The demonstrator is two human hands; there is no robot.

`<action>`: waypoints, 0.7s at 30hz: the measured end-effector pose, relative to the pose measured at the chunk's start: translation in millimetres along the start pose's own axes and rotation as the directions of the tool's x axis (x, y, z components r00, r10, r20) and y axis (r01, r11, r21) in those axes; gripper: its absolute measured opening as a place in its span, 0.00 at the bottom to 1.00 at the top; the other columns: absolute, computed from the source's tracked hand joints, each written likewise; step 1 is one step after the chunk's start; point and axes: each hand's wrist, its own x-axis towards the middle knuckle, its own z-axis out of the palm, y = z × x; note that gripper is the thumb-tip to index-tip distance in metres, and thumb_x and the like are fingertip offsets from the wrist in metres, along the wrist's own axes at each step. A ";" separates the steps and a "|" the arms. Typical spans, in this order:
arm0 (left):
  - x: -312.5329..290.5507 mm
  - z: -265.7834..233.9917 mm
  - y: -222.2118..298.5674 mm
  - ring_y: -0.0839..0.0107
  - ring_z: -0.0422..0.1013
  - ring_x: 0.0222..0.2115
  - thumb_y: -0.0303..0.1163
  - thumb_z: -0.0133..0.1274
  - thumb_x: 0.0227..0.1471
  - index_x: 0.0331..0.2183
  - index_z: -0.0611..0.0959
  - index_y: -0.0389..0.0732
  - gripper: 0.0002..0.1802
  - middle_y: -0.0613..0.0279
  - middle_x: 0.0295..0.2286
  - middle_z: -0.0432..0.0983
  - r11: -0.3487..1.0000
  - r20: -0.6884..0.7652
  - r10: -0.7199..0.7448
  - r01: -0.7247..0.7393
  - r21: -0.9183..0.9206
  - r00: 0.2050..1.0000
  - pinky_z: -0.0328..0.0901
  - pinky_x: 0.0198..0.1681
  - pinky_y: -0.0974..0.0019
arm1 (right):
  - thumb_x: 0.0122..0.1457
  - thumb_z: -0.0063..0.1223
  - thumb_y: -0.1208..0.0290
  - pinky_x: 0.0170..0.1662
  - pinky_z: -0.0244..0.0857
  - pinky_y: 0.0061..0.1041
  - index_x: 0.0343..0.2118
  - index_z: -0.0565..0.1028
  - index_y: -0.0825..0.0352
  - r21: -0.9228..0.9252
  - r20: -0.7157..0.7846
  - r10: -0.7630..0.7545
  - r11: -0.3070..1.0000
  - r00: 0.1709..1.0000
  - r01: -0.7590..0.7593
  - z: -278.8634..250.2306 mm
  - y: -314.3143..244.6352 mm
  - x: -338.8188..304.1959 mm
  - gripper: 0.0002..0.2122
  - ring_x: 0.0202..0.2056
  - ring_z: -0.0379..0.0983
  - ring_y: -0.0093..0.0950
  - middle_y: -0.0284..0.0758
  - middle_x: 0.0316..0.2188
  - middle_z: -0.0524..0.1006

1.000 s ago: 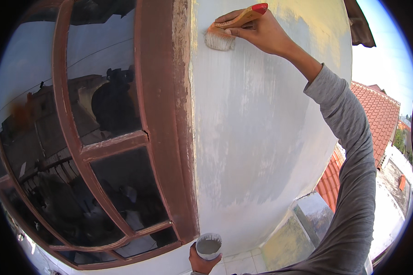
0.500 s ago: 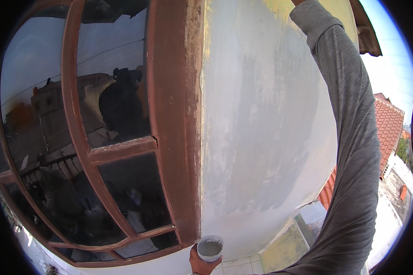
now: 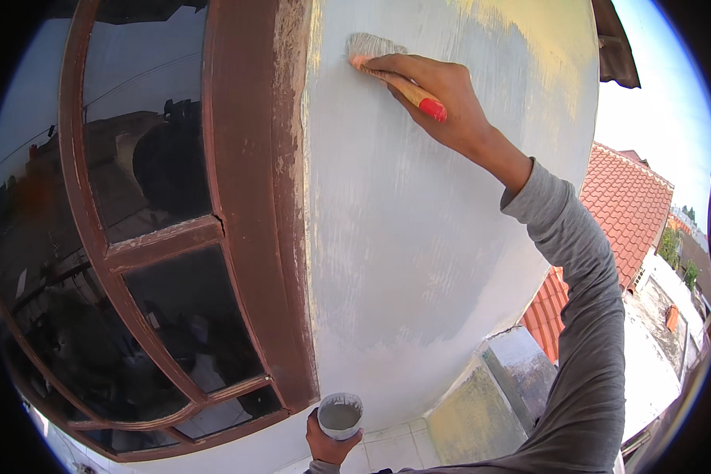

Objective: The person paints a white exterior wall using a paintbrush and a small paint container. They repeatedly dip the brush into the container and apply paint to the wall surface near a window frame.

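My right hand (image 3: 442,99) is closed round the wooden handle of a flat paintbrush (image 3: 409,85) with a red handle end. Its bristles touch the upper part of the wall (image 3: 419,229), near the window frame. Grey-white paint covers much of that wall, and yellow shows through at the upper right. Down low, my left hand (image 3: 328,444) grips a small cup of grey paint (image 3: 340,415) from below and the side. The cup is upright, and paint streaks mark its inner rim.
A brown wooden window frame (image 3: 249,197) with dark panes (image 3: 146,174) stands left of the wall. At lower right is a stained concrete ledge (image 3: 474,419) above white floor tiles (image 3: 391,452). Red tiled roofs (image 3: 624,209) lie beyond the wall's right edge.
My right hand has come down from the top edge into view, with the brush on the wall. The view has shifted right; my left hand still holds the cup.
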 end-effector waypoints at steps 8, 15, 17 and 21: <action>-1.1 -1.7 15.9 0.49 0.80 0.46 0.42 0.83 0.28 0.56 0.70 0.34 0.56 0.46 0.46 0.79 0.995 0.098 0.000 0.010 -0.097 0.995 0.76 0.49 0.49 | 0.60 0.60 0.76 0.44 0.81 0.31 0.58 0.73 0.58 0.183 0.433 0.100 0.963 0.896 -0.196 30.4 -138.6 -164.2 0.23 0.47 0.83 0.34 0.31 0.56 0.80; -19.1 -0.6 12.8 0.49 0.80 0.47 0.43 0.83 0.29 0.56 0.71 0.35 0.56 0.46 0.47 0.79 0.995 0.131 -0.038 0.050 -0.085 0.991 0.76 0.50 0.49 | 0.66 0.56 0.73 0.49 0.80 0.33 0.53 0.83 0.62 0.571 0.706 -0.021 0.608 0.708 -0.551 33.5 -158.7 -182.4 0.14 0.45 0.85 0.35 0.36 0.51 0.85; -18.6 -4.9 19.0 0.49 0.80 0.48 0.43 0.83 0.30 0.57 0.71 0.35 0.55 0.45 0.47 0.79 0.997 0.105 -0.042 0.049 -0.065 0.994 0.75 0.50 0.49 | 0.69 0.56 0.72 0.53 0.78 0.32 0.51 0.85 0.63 0.618 0.646 0.043 0.558 0.762 -0.554 31.3 -134.8 -149.2 0.11 0.47 0.84 0.38 0.39 0.48 0.86; -11.4 -9.5 23.4 0.49 0.80 0.48 0.42 0.83 0.32 0.57 0.70 0.35 0.55 0.45 0.48 0.79 0.996 0.126 -0.057 0.064 -0.058 0.990 0.75 0.51 0.49 | 0.65 0.63 0.77 0.53 0.79 0.30 0.49 0.86 0.66 0.544 0.422 0.215 0.717 0.881 -0.436 17.2 -61.8 -71.7 0.11 0.48 0.84 0.32 0.36 0.46 0.87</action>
